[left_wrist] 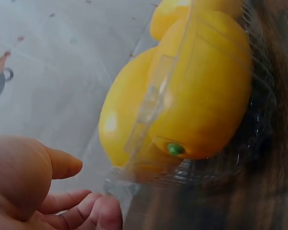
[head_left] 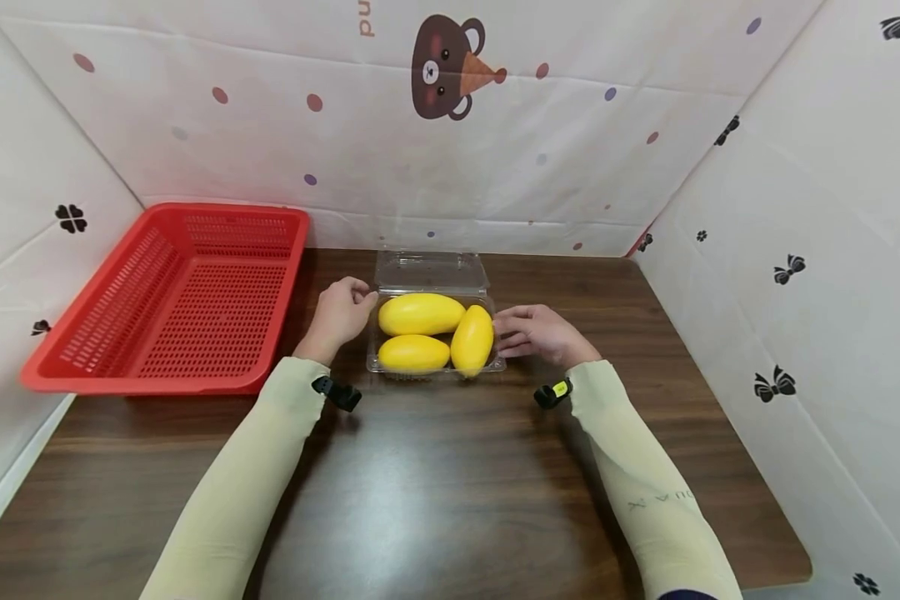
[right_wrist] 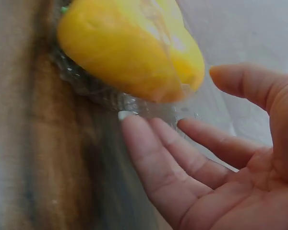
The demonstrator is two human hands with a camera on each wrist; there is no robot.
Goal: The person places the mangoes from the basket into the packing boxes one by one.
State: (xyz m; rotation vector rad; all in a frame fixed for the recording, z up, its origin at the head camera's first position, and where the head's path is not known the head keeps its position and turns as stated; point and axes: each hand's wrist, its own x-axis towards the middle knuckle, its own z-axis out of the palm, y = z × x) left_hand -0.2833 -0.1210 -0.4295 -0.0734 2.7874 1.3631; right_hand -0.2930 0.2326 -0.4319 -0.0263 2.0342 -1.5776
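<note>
Three yellow mango-shaped fruits (head_left: 421, 314) lie in a clear plastic clamshell box (head_left: 372, 367), whose lid (head_left: 431, 271) is folded back toward the wall. At the box's left side is my left hand (head_left: 341, 312), thumb and fingers loosely bent with nothing between them. My right hand (head_left: 540, 333) reaches toward the right side, its fingers spread and fairly straight. The right wrist view has its fingertips close to the box wall; whether they touch is unclear. A green stem end shows on one fruit (left_wrist: 206, 86) in the left wrist view.
A red plastic basket (head_left: 279, 333) with slotted walls stands on the left of the brown wooden table (head_left: 450, 483). White patterned sheets (head_left: 375, 150) rise behind the table and on both sides. A black wrist camera (head_left: 336, 392) sits on each forearm.
</note>
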